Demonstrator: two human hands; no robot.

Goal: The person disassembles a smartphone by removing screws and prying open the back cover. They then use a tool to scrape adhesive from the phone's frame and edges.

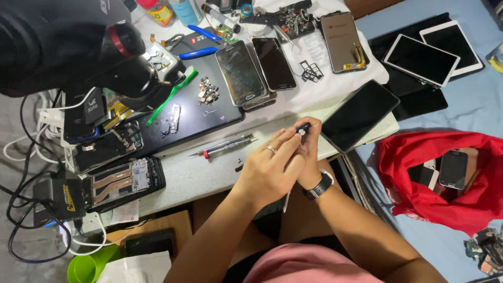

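A: A small black part (303, 127) is pinched between the fingertips of both hands. The left hand (270, 170), with a ring on one finger, is closed around it from the front; the right hand (309, 152), with a wristwatch on its wrist, is clenched on it from behind. It is held just above the front edge of the worktop (194, 175).

B: What could be lost here?

A: The part could be dropped, it is judged. It is tiny and is gripped only at the tips, right over the edge, so a slip would send it down towards the lap or the floor. A few dark specks, perhaps screws (239, 166), lie loose on the worktop just beside the left hand and could be swept off by the wrist.

B: And what is crowded around?

A: A dark tablet (359, 113) is laid just to the right, overhanging the worktop's corner; it could be nudged by the right elbow. Two thin screwdrivers (226, 145) are lying to the left, free to roll. Farther back, phones (257, 68) are stacked face up, beside a green toothbrush (172, 97) and a small heap of metal bits (207, 91). The far left is blocked from view by a black microscope (78, 50). Phones are bundled in a red bag (435, 173) on the bed.
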